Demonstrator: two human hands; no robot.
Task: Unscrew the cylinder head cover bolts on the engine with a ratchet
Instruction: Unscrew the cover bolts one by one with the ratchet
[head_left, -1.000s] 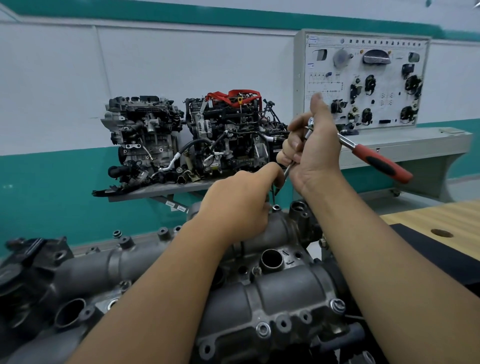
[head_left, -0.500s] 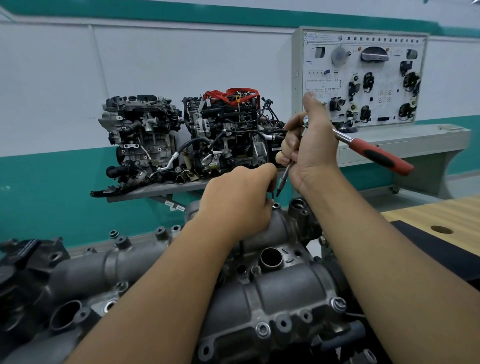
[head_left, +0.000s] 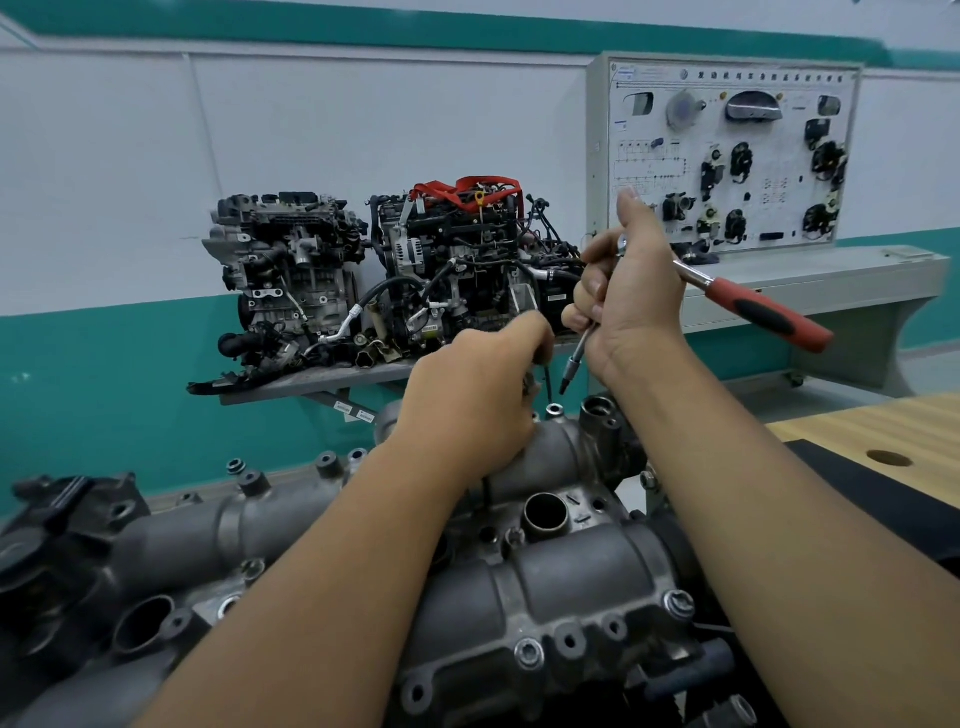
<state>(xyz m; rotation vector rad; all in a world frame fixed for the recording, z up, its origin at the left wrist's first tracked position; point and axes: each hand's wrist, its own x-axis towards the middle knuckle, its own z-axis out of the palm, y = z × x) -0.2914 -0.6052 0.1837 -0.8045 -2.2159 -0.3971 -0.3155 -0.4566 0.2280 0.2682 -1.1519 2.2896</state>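
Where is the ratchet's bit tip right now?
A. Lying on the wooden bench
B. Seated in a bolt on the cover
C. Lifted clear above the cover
C: the right hand holds the ratchet up, and its bit tip hangs in the air above the cover, touching no bolt.

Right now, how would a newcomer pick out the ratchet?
Find the white panel on the far wall; the right hand is raised before it. The ratchet it grips is the only tool with a red and black handle, jutting out right.
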